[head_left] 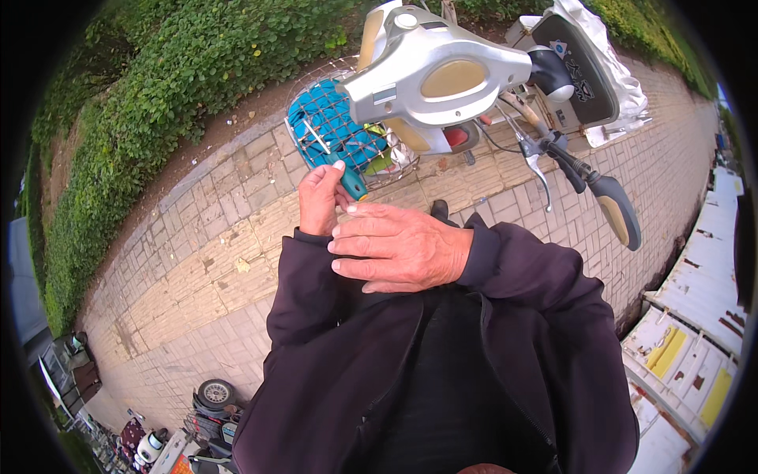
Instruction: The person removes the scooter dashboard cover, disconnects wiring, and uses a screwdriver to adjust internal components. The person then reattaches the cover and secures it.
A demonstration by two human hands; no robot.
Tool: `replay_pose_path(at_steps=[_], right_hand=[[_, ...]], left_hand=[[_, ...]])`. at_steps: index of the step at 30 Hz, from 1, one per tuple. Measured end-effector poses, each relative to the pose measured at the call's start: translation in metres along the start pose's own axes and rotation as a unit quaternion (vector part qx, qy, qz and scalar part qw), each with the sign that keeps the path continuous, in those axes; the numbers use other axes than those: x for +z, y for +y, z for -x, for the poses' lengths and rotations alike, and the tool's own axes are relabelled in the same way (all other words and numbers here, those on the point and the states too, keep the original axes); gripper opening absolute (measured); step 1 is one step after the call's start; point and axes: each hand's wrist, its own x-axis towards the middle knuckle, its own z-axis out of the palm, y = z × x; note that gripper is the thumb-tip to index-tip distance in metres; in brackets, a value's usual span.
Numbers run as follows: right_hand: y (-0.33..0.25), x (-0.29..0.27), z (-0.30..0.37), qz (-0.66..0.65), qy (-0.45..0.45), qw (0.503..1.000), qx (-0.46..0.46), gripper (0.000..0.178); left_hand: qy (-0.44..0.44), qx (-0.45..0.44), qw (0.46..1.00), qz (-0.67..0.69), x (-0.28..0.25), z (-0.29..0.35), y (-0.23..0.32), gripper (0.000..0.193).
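Observation:
In front of my body, my left hand (319, 197) pinches a screwdriver by its teal handle (353, 186), between thumb and fingers. Its pale metal shaft points up and left over a wire basket (365, 175). Inside the basket lies bright blue cloth (335, 114), with some green and white items beside it. My right hand (404, 248) is held palm down just below, its fingers stretched out and a little apart. That hand grips nothing, and its fingertips come close to the left wrist; whether they touch it I cannot tell.
A silver and tan scooter front (446, 75) stands ahead, its handlebar grip (616, 209) and brake lever (539, 182) reaching right. Behind it are an open dark lid (576, 71) and a white sheet (628, 71). Green hedge (181, 71) borders the paving (205, 237). White panels (679, 355) lie right.

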Motion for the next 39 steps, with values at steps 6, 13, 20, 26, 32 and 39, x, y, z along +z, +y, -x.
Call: replay_pose_path(at_steps=[6,13,20,26,32,39], right_hand=[[-0.092,-0.128,0.090,0.016,0.199,0.975,0.095,0.039],[-0.113,-0.237,0.221,0.319,0.507,0.777,0.194,0.038],[0.064,-0.257,0.336,-0.105,0.375,0.724,0.569,0.024],[0.215,-0.224,0.282,-0.241,0.190,0.846,0.437,0.060],[0.245,-0.204,0.265,-0.307,0.181,0.844,0.401,0.070],[0.234,-0.212,0.307,-0.323,0.175,0.820,0.438,0.061]], left_hand=[[0.134,0.101,0.859,-0.484,0.013,-0.093,0.009,0.043],[0.201,0.228,0.839,-0.451,0.017,-0.118,-0.016,0.032],[0.172,0.400,0.763,-0.478,0.112,0.003,-0.030,0.013],[0.101,0.552,0.635,-0.531,0.256,-0.013,-0.027,0.035],[0.176,0.487,0.740,-0.429,0.310,-0.016,-0.051,0.028],[0.223,0.481,0.751,-0.392,0.320,-0.011,-0.075,0.025]])
